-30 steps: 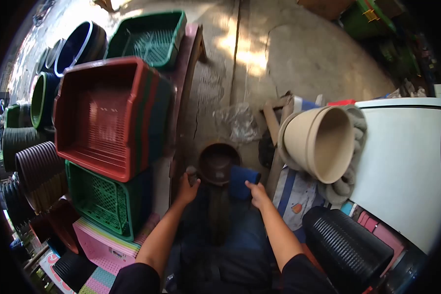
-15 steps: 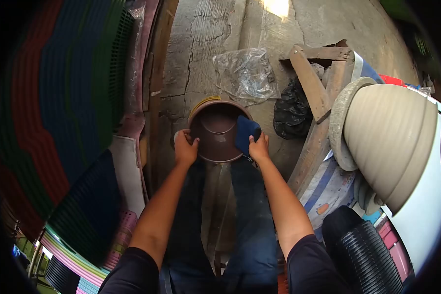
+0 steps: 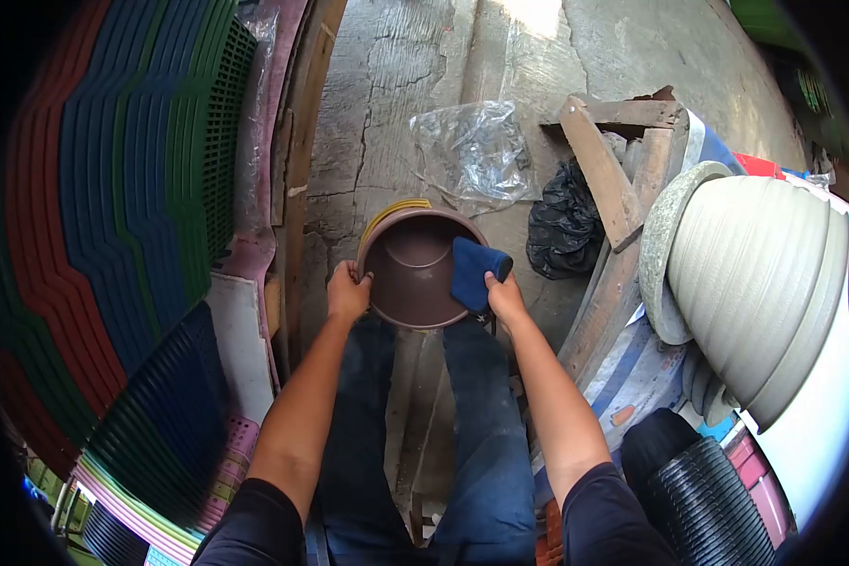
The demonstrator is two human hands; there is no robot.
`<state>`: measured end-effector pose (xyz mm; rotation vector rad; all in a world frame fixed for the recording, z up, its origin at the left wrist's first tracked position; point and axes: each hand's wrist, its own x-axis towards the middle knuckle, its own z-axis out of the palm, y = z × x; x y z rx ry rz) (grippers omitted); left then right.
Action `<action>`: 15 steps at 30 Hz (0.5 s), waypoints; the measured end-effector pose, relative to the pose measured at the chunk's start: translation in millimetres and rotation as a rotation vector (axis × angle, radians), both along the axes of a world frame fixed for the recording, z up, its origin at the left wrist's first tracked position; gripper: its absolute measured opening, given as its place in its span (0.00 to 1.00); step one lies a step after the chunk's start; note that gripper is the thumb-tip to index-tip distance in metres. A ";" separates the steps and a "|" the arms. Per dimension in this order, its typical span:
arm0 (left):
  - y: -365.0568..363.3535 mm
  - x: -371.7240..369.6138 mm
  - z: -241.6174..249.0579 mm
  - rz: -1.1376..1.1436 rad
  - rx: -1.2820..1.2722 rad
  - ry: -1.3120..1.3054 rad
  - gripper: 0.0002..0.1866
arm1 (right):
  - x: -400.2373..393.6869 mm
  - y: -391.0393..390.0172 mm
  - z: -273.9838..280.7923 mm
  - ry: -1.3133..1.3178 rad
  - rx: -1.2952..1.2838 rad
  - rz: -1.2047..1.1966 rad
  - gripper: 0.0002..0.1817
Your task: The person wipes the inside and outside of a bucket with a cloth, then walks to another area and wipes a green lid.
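Note:
A round brown plastic pot (image 3: 407,283) is between my hands, its open mouth turned up towards me. My left hand (image 3: 349,291) is closed on the pot's left rim, thumb on the inner side. In my right hand (image 3: 506,295) is a dark blue cloth (image 3: 474,271), pinched under the thumb at the pot's right rim. Part of the cloth hangs over the inside of the wall. The fingers of my right hand are mostly hidden behind the cloth and rim. Yellow rims (image 3: 387,215) show behind the pot's upper left edge.
Stacked coloured plastic baskets (image 3: 113,189) rise at the left. Ahead, a clear plastic bag (image 3: 476,151) and a black bag (image 3: 564,224) lie on cracked concrete. To the right are a wooden frame (image 3: 623,193), stacked grey pots (image 3: 755,283) and black ribbed containers (image 3: 703,481).
The pot has shifted slightly towards me and to the left. My left hand has moved a little left and down along with it. The cloth is spread a bit differently at the right rim.

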<state>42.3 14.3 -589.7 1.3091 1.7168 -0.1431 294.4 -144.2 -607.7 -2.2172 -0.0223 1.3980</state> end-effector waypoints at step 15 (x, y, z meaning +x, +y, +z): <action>9.5 -8.3 -3.7 -0.255 0.055 -0.035 0.15 | 10.7 11.0 46.8 0.168 0.102 -0.155 0.26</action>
